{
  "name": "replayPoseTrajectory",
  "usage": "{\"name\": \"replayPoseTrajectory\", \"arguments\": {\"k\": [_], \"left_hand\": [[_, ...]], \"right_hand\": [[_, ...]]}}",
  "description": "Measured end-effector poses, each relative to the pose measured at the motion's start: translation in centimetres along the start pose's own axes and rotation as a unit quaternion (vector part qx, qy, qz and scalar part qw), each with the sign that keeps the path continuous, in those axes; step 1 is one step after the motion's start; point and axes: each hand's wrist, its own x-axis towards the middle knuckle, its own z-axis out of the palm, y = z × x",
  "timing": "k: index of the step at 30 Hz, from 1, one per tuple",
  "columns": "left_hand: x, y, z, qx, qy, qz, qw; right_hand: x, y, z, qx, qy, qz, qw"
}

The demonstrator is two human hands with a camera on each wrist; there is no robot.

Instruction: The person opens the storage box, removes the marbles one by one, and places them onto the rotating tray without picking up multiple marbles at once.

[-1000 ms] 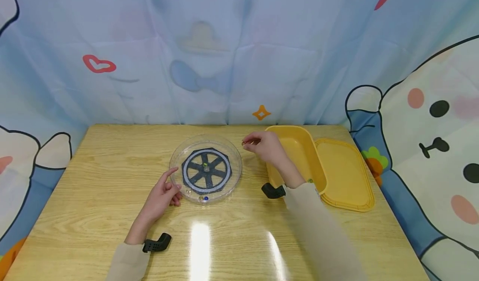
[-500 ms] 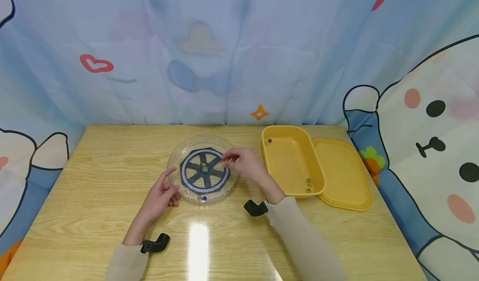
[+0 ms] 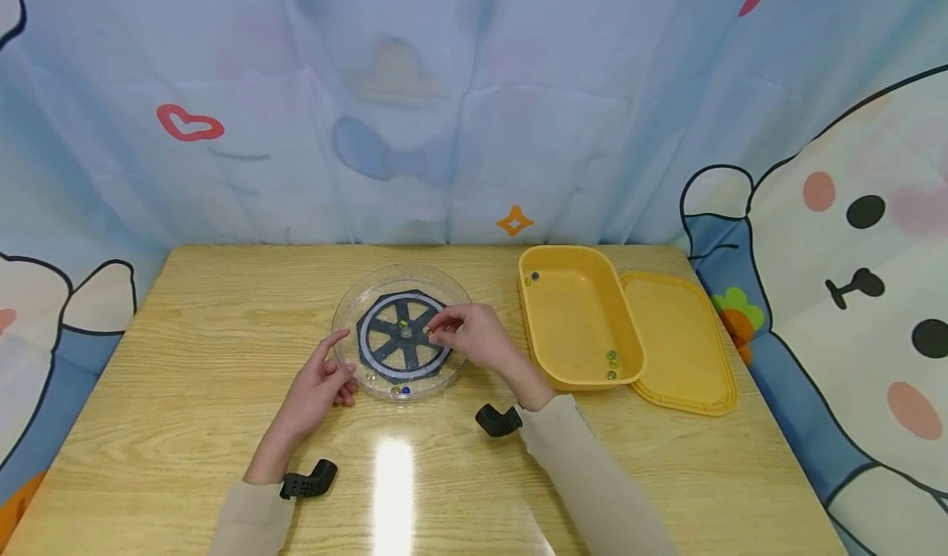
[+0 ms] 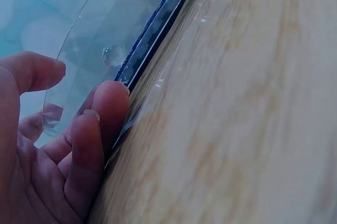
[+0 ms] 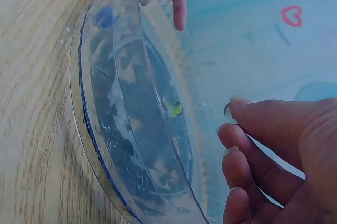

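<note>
A clear round dish [image 3: 453, 286] stands on the table, a dark six-spoked wheel pattern [image 3: 379, 352] showing in it. My left hand [image 3: 320, 385] holds the dish's left side, fingers curled at the rim in the left wrist view. Over the pattern's right half, my right hand [image 3: 477, 335] pinches a small marble between thumb and forefinger; in the right wrist view only a sliver of this marble [image 5: 227, 110] shows. A yellow-green marble [image 5: 176, 109] sits at the pattern's centre. Along the dish's near edge lie a blue marble [image 3: 406, 391] and clear ones [image 4: 113, 56].
Right of the dish stands a yellow tub [image 3: 573, 313], with several marbles in its near right corner [image 3: 611, 364] and a blue marble [image 3: 535, 276] at its far left. A yellow lid [image 3: 685, 342] lies beside the tub. A printed curtain [image 3: 370, 169] hangs behind the wooden table.
My right hand has moved left from beside the tub to over the dish, carrying the pinched marble, and edged slightly further inward since half a second ago. The left hand stays at the rim.
</note>
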Motion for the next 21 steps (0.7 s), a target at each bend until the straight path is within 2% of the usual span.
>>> {"name": "replayPoseTrajectory", "arguments": {"k": [7,12,15,21], "left_hand": [[0.1,-0.1,0.0,0.000,0.000,0.000,1.0000],[0.1,-0.1,0.0,-0.002,0.000,0.003,1.0000],[0.1,-0.1,0.0,-0.004,0.000,0.005,1.0000],[0.1,-0.1,0.0,-0.007,0.000,0.005,1.0000]], "right_hand": [[0.0,0.1,-0.3,0.001,0.008,0.006,0.9999],[0.0,-0.1,-1.3,0.001,0.018,0.014,0.9997],[0.0,-0.2,-2.4,0.002,0.022,0.018,0.9996],[0.0,0.0,-5.9,-0.024,0.065,0.031,0.9972]]}}
